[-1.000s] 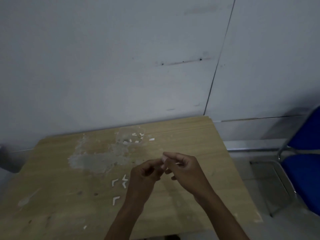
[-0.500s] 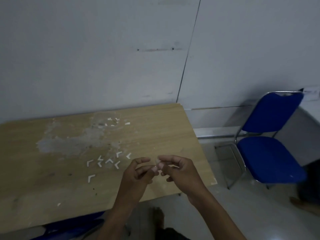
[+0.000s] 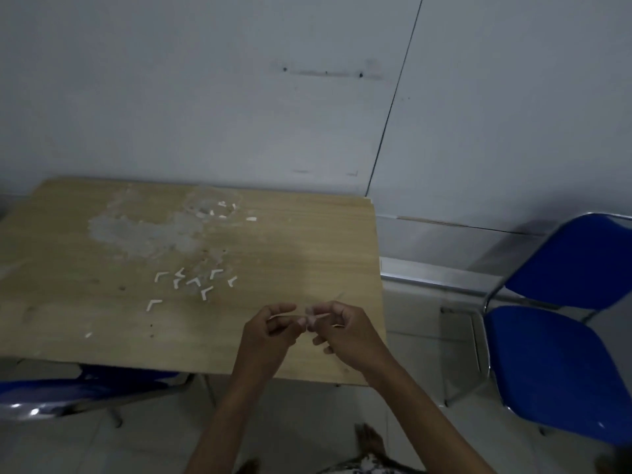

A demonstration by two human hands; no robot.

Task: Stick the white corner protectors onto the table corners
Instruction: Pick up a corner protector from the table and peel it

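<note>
- Head view: both hands meet above the near right part of the tabletop (image 3: 307,254), fingertips almost touching.
- The left hand (image 3: 270,333) and right hand (image 3: 345,333) both have curled fingers pinching one small white corner protector (image 3: 313,318) between them; likely its backing is being peeled, though it is too small and blurred to tell.
- Loose corner protectors (image 3: 195,283) lie in a cluster on the tabletop, up and left of the hands; the left hand is nearer them.
- White scraps (image 3: 251,219) lie further back.
- The near right table corner (image 3: 371,381) sits just below the right hand, which is the nearer one.
- A blue chair (image 3: 547,354) stands right of the tabletop.
</note>
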